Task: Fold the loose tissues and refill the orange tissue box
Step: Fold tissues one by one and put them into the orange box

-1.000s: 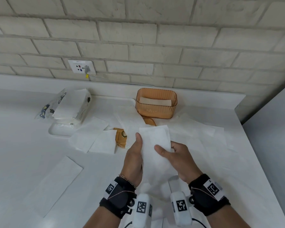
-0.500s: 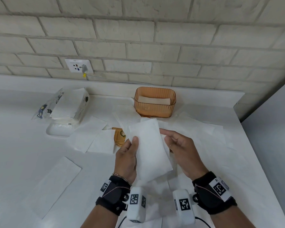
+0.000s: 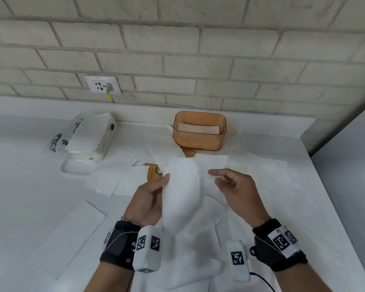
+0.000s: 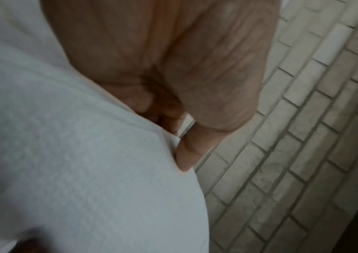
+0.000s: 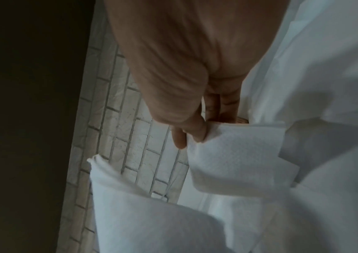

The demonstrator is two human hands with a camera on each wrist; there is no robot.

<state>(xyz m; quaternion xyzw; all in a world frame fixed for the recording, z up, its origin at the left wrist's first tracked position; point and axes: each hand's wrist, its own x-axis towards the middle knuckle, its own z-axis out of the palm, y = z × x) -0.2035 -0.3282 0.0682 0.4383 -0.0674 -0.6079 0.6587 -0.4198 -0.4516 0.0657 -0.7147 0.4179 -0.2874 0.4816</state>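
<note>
A pale brick wall (image 3: 177, 49) with grey mortar lines runs across the back, and a white socket plate (image 3: 102, 84) with something plugged in sits low on it at the left. Below it a white counter (image 3: 19, 197) with a raised back lip spans the scene. A plain grey panel (image 3: 350, 165) stands at the right.

A: What fills the top centre?
B: The right hand (image 5: 184, 71), thumb and finger pinching a white tissue (image 5: 234, 154) at mid-frame.
A: And behind?
B: A pale brick wall (image 5: 117, 137), left of centre.
</note>
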